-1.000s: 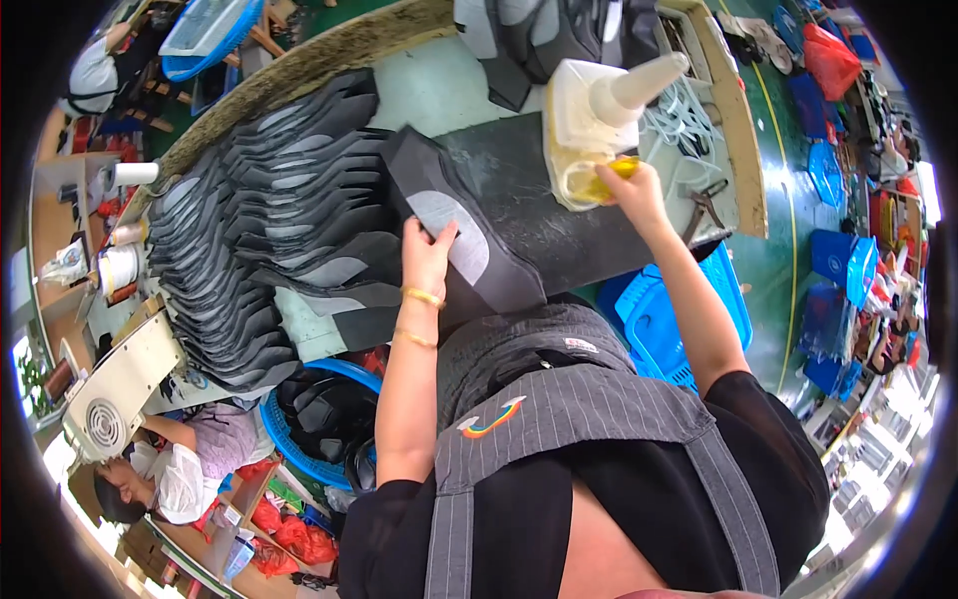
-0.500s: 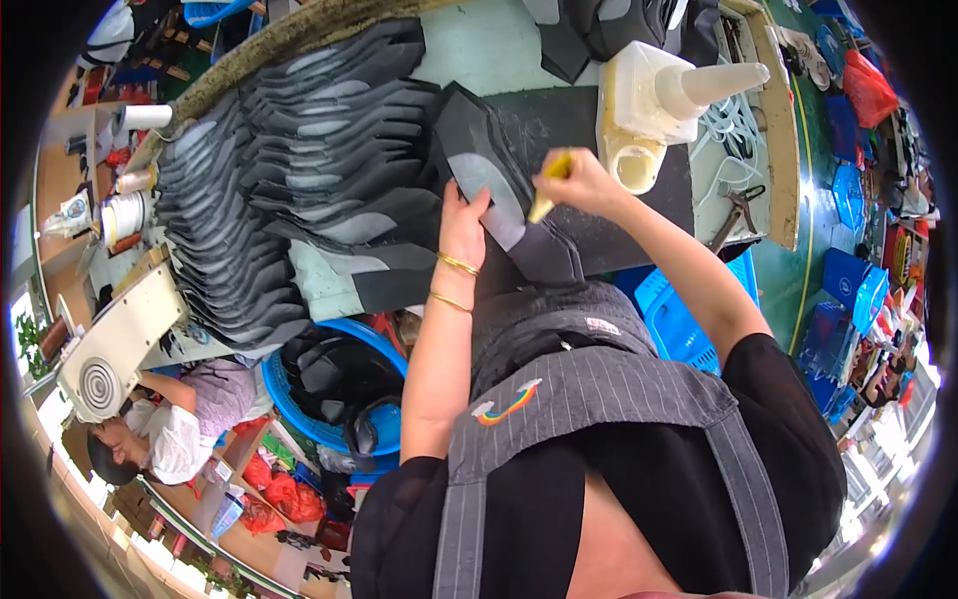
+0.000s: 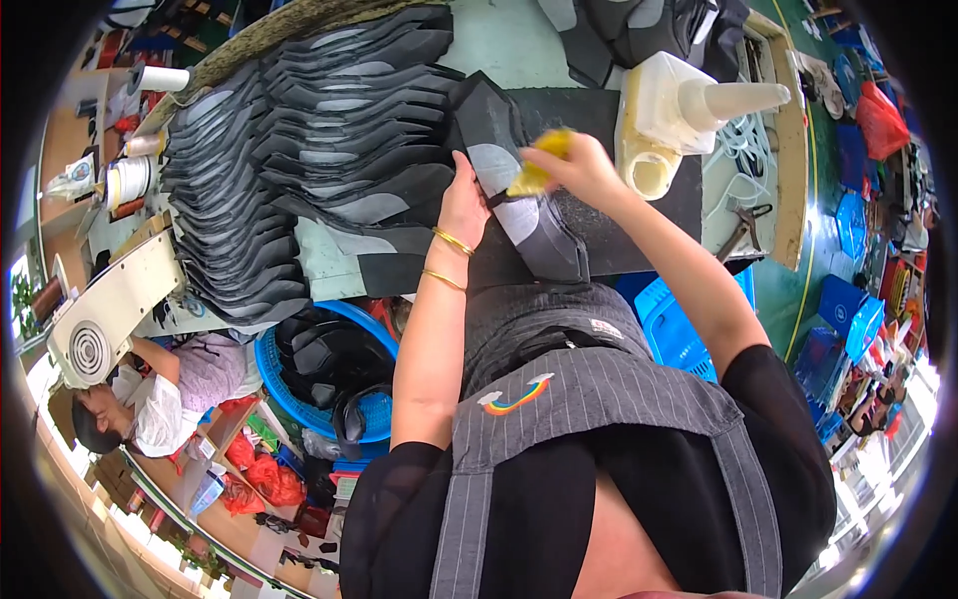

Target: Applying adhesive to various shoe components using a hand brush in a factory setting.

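My left hand grips the near-left edge of a stack of black cut pieces, its thumb along the side and its other fingers partly hidden. The top piece bears a pale grey oval patch. Closed round a yellow brush-like tool, my right hand is over this stack. The tool's flat tip meets the grey patch; motion blurs it, so its exact kind is hard to make out. Beneath the pieces lies a dark mat. To the right stands a whitish squeeze bottle with a long cone nozzle, yellowed at its open side cup.
Overlapping rows of similar black pieces cover the table's left side. Below them is a blue basket of black scraps. Pincers lie at the right edge. A person sits by a cream sewing machine at far left.
My right hand has shifted the yellow tool up and left along the grey patch, tilting it. My left hand still holds the stack. The whole view has shifted slightly.
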A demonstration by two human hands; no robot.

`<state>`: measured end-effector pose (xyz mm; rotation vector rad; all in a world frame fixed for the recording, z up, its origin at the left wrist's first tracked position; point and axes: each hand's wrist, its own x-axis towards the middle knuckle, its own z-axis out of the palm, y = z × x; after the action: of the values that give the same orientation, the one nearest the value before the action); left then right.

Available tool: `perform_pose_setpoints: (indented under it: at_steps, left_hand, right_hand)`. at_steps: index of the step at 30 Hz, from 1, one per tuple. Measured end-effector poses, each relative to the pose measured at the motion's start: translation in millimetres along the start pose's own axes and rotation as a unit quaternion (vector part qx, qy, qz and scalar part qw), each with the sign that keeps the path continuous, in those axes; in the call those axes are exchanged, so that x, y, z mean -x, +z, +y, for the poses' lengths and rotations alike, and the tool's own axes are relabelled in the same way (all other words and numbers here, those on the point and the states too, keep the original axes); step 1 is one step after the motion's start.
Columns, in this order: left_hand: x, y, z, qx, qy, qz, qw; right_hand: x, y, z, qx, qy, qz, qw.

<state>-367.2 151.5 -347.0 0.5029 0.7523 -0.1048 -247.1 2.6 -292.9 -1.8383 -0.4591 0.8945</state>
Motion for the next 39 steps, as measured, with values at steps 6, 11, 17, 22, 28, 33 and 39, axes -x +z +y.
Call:
perform_pose_setpoints:
  at_steps: [6,11,17,22,28,33,39]
  left_hand:
    - [6.0,-19.0,1.9,-0.016,0.002,-0.004,1.0]
    - [62.6,12.3,-10.9,-0.182,0.162,-0.078,0.967]
    - [191.2,-35.6,2.3,0.073,0.269,0.072,0.958]
    - [177.0,-194.4,37.1,0.167,0.277,0.129,0.938]
    - [115.1,-174.0,43.3,0.165,0.315,0.144,0.923]
    - [85.3,-132.0,58.1,0.158,0.3,0.308,0.889]
    - [93.2,-150.3,43.2,-0.049,0.314,0.52,0.793]
  right_hand:
    - [41.0,28.3,7.1,0.194,-0.232,-0.095,0.948]
    - [105.6,-16.0,18.0,-0.039,0.0,0.051,0.998]
    - [84.6,-43.7,-3.2,-0.033,-0.027,0.068,0.997]
    - [28.5,42.3,-42.0,0.21,-0.027,-0.102,0.972]
    - [-53.9,121.0,-49.9,0.409,-0.042,-0.073,0.909]
    - [-83.4,109.2,-60.4,0.443,-0.06,-0.024,0.894]
    - [24.2,-16.5,-63.0,0.163,-0.107,0.109,0.975]
